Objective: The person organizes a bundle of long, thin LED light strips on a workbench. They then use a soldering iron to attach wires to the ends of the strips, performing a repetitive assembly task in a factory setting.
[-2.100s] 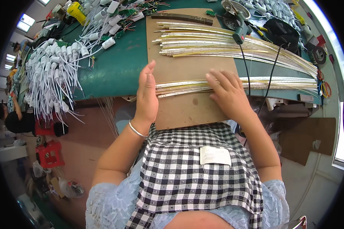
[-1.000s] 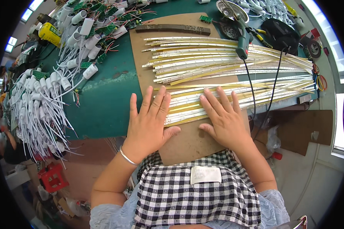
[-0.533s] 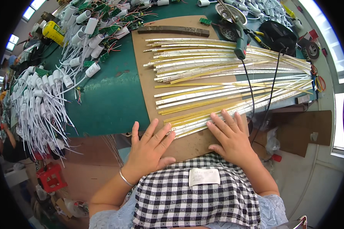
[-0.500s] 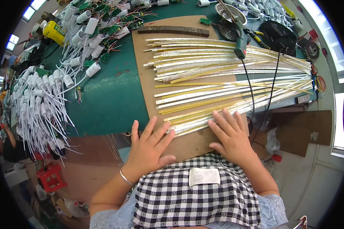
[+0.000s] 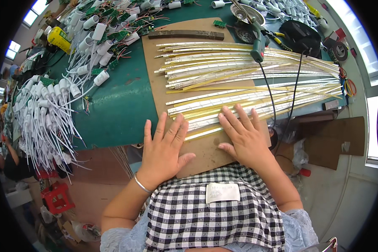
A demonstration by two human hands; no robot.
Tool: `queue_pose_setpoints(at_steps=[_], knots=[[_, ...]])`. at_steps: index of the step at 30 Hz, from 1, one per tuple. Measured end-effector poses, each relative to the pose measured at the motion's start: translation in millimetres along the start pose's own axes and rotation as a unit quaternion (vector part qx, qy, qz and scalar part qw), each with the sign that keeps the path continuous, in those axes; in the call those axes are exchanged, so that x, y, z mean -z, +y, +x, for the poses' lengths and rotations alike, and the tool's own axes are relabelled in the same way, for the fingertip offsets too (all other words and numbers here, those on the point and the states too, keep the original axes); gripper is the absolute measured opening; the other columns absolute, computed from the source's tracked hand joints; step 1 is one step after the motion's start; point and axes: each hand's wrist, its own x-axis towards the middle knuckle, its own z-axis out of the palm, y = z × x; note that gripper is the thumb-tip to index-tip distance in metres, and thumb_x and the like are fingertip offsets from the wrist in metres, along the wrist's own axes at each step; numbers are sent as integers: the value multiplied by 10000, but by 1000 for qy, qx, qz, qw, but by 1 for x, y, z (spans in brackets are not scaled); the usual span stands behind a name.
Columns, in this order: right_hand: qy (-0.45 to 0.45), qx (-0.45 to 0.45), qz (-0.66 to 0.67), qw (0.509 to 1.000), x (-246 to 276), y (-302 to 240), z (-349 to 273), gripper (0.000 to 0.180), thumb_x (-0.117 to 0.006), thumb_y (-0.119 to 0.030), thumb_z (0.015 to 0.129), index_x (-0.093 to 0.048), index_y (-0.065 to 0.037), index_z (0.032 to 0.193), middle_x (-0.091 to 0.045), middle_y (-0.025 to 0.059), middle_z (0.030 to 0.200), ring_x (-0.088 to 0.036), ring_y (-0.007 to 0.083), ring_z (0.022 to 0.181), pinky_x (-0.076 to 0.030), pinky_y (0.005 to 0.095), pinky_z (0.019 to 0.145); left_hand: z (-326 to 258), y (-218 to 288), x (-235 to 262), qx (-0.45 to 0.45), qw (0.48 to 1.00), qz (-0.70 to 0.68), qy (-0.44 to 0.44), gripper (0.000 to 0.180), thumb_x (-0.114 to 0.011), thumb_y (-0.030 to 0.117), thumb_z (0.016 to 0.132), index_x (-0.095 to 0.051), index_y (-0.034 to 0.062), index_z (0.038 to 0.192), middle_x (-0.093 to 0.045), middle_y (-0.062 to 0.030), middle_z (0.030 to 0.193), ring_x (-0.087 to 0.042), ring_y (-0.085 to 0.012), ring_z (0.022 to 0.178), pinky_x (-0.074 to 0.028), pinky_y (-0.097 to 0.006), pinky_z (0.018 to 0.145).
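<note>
Long thin white and yellow LED strips (image 5: 222, 101) lie fanned on a brown board (image 5: 206, 155), their right ends gathered close together. My left hand (image 5: 164, 149) lies flat with fingers spread, its fingertips at the left ends of the nearest strips. Resting over the same near strips farther right is my right hand (image 5: 247, 136), palm down with fingers apart. Neither hand grips anything. Part of the nearest strips is hidden under my right fingers.
A green-handled soldering iron (image 5: 258, 51) hangs over the strips, with black cords crossing them. Beyond lies a dark bar (image 5: 185, 35). White cylindrical holders with wires (image 5: 46, 101) and green circuit boards (image 5: 113, 63) crowd the left. A black tape roll (image 5: 339, 51) stands far right.
Both hands have slid away from me. The nearest strips have shifted the same way, closer to the strips behind them. The board has moved slightly left.
</note>
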Motion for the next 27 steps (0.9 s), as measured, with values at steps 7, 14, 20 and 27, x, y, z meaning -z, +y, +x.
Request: queue_pose_setpoints(at_steps=[7,14,20,27], knots=[[158,33,96,982,11,0,0,454,-713,-294,802,-616,-109,1206,-571,66,1282,-494,284,1231,-321,477,1079,-2,-4,11,-1,985,-56,164,486,-709,360,831,-613,121,1243,-519,-89,1320,-406,-321,1292,-180,-557,1104],[211,48,80,973,-2,4,3,208,-694,-114,725,-661,-104,931,-607,10,936,-571,220,908,-437,380,846,5,1,4,3,974,-82,212,195,-784,147,750,-705,155,928,-593,30,868,-552,-198,920,-275,-463,969],[179,54,86,979,-9,7,-8,263,-638,-108,736,-676,-84,995,-606,25,995,-574,223,944,-456,369,857,2,2,1,-31,976,-66,206,156,-769,124,758,-706,157,897,-587,48,836,-557,-178,883,-263,-461,955],[151,51,144,977,0,5,-24,374,-664,-49,712,-685,-59,1085,-612,50,1045,-583,251,943,-478,379,855,-10,10,1,-30,979,-105,172,145,-747,152,768,-714,181,906,-573,53,876,-555,-161,896,-245,-477,969]])
